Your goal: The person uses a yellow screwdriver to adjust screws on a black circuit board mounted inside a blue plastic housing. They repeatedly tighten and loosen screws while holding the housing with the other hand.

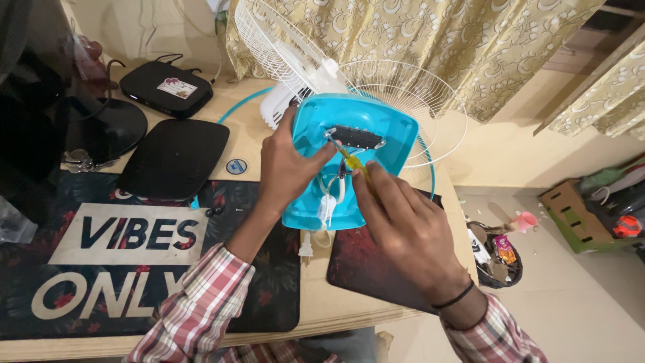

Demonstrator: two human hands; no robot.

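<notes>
We are looking down past our plaid sleeves at the wooden tabletop (349,316), where a large dark printed mat (134,269) is covering the near left part and a smaller dark red mat (376,269) is lying by the near right edge. Our right hand (410,228) is hovering over that red mat, its fingers (376,191) closing around a yellow screwdriver (353,161) whose tip is pointing into the open underside of a turquoise fan base (349,161). Our left hand (285,165) is gripping the base's left rim, thumb hooked inside, partly hiding the wiring there. A white plug (306,249) is resting just below the base. Behind it, the white fan grille (403,107) is leaning against the curtain (416,40). Toward the far left corner, two black boxes (175,158) are sitting side by side.
</notes>
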